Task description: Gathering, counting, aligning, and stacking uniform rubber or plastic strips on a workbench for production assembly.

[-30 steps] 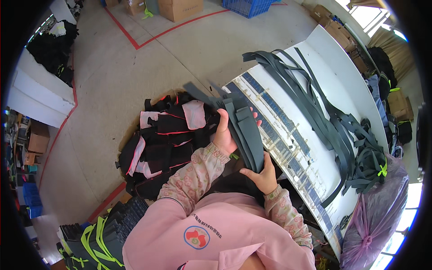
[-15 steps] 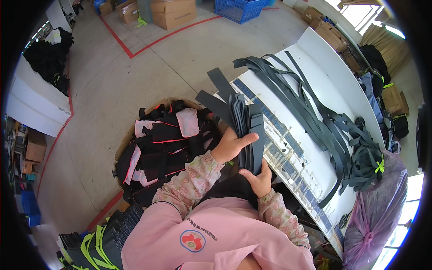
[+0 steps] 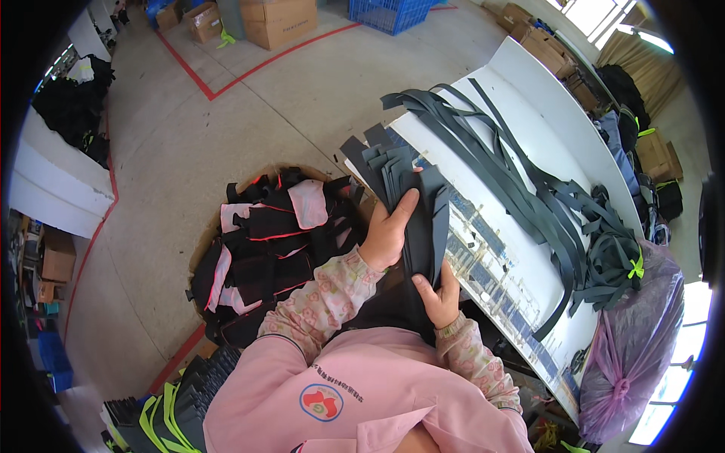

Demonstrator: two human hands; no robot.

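A: What do we have in our hands?

B: We hold a bundle of flat, dark grey fabric strips (image 3: 432,200), between the white tabletop (image 3: 532,275) with its worn edge and the black padded pieces with pink panels (image 3: 279,264).

A: How do we grip it?

B: Our left hand (image 3: 387,238) has its fingers clamped on the middle of the bundle, thumb in front, the others mostly hidden behind. Our right hand (image 3: 439,298) is lower, its fingers clamped on the bundle too, thumb across the front.

A: And its upper ends?

B: They spread apart, some angling left. We can't tell whether they touch the tabletop's edge.

A: What lies on the tabletop?

B: We see long, loose dark grey straps (image 3: 608,275), tangled at the right, near a translucent purple plastic bag (image 3: 630,362).
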